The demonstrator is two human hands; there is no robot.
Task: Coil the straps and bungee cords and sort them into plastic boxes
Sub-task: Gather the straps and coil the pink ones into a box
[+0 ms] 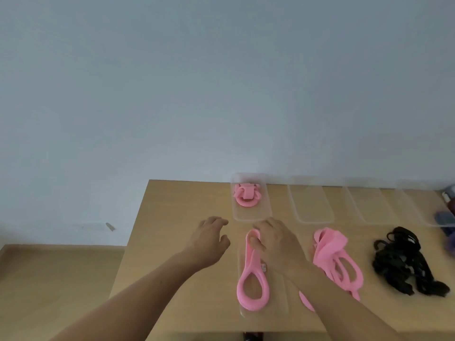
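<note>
Pink is the strap (252,279) that is grasped at its far end by the right hand (275,242), with the thumb laid across the fold. How far the fingers wrap round it cannot be made out, since they are hidden by the back of the hand. The strap is laid out in a long loop toward six o'clock from that hand, on a clear flat plastic piece (278,291) whose edges are faint against the wooden table (172,217); whether it is a lid or a shallow box cannot be told. A small metal fitting (264,267) is seen beside the loop, too blurred to identify. The left hand (209,238) is held at nine o'clock from the right, released, its fingers loosely bent and nothing held. At twelve o'clock a clear box (248,215) is seen with a coiled pink strap (246,196) in its far half. At three o'clock a heap of pink straps (332,254) is partly covered by the right forearm, and beyond it a tangle of black cords (403,262) is lying. Further clear boxes (314,207) are lined along the far edge toward two o'clock, nearly invisible. Dark purple things (443,217) at the right border are cut off and blurred.
</note>
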